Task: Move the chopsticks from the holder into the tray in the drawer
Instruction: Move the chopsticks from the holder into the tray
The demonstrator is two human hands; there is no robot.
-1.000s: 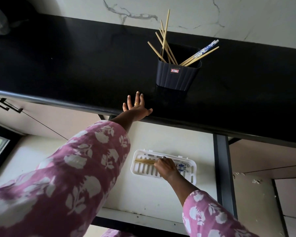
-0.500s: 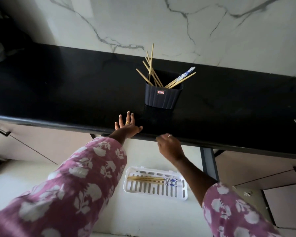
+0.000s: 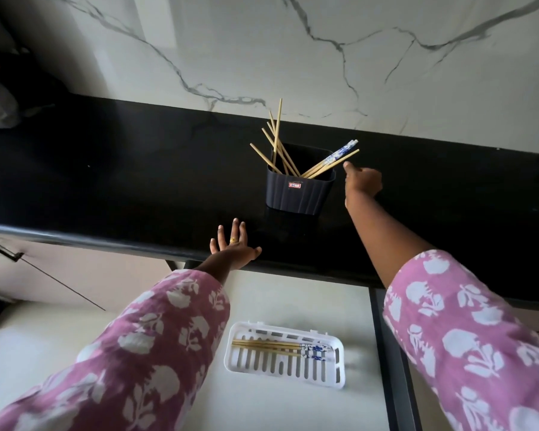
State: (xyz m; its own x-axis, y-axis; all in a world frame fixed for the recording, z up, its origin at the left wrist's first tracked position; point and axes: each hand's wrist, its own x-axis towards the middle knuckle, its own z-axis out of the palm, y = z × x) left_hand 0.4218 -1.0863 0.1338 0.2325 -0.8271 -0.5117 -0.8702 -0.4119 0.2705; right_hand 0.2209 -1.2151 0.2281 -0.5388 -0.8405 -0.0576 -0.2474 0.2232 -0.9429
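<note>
A dark ribbed holder (image 3: 300, 191) stands on the black counter (image 3: 122, 188) with several bamboo chopsticks (image 3: 277, 144) fanned out of it; one on the right has a blue-and-white patterned end (image 3: 341, 152). My right hand (image 3: 363, 180) is just right of the holder, a finger pointing toward the tips of the right-leaning chopsticks, holding nothing. My left hand (image 3: 234, 248) rests flat on the counter's front edge, fingers spread. Below, a white slotted tray (image 3: 285, 367) in the open drawer holds a few chopsticks (image 3: 280, 348) laid lengthwise.
The white drawer floor (image 3: 277, 405) surrounds the tray. A dark vertical frame (image 3: 392, 362) borders the drawer on the right. A marble wall (image 3: 293, 57) rises behind the counter, and dark bags (image 3: 0, 104) sit at the far left.
My right hand has left the tray and risen from the drawer past the counter edge to beside the holder. The chopsticks stay in the tray. My left hand has stayed put.
</note>
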